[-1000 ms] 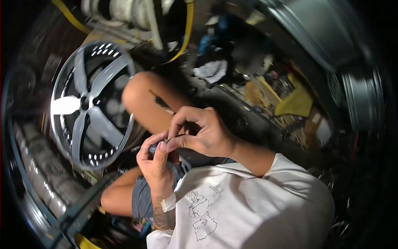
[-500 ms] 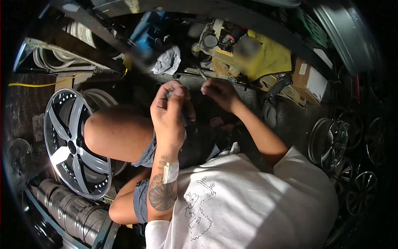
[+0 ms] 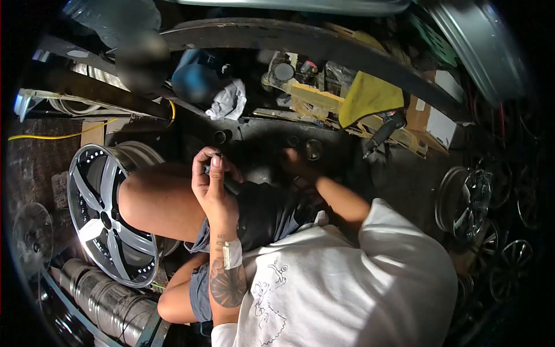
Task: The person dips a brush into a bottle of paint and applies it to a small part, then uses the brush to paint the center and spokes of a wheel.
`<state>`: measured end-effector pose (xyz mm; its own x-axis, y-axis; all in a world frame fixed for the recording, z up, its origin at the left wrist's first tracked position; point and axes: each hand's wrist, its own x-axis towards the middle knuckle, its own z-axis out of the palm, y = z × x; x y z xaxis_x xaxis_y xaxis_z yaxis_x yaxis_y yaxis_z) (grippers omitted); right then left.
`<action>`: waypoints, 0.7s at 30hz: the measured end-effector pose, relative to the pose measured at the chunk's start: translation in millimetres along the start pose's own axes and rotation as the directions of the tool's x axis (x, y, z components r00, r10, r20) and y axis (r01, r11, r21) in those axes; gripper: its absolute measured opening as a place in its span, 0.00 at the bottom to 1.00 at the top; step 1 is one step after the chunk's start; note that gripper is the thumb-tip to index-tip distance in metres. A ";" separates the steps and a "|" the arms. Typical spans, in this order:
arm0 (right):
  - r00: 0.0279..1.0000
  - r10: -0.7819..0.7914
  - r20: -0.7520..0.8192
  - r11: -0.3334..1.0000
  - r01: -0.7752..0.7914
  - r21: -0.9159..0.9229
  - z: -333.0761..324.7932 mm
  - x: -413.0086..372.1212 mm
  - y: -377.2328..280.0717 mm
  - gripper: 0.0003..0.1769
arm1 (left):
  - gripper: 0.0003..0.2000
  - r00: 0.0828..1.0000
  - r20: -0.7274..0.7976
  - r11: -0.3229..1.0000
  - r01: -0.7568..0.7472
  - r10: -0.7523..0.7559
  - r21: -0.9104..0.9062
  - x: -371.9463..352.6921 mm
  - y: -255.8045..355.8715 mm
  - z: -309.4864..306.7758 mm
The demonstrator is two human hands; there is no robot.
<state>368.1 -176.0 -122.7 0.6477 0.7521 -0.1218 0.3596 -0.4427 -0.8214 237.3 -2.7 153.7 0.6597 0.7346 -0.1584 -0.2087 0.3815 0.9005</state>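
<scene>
Grey piece [image 3: 207,169] pinched between left fingers [image 3: 216,163]; right fingers [image 3: 290,155] shadowed, hold unclear; right of both, carton label [image 3: 420,104] (illegibly small).

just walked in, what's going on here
A seated person holds a small dark thing between the thumb and fingers of the raised left hand. The right hand is stretched out in shadow, near a small round container; whether it holds anything can't be made out. A spoked wheel rim stands beside the left leg, with neither hand on it.
</scene>
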 end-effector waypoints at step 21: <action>0.047 -0.870 -0.490 0.071 0.997 -0.031 -149.9 209.9 -747.4 0.30 | 0.06 0.991 -0.094 0.984 -0.106 0.093 -0.144 41.3 15.4 -22.0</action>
<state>336.0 239.5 549.2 0.0470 0.1811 0.9823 0.6924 0.7030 -0.1627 245.5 45.8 152.1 0.5664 0.8166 -0.1111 -0.3792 0.3779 0.8446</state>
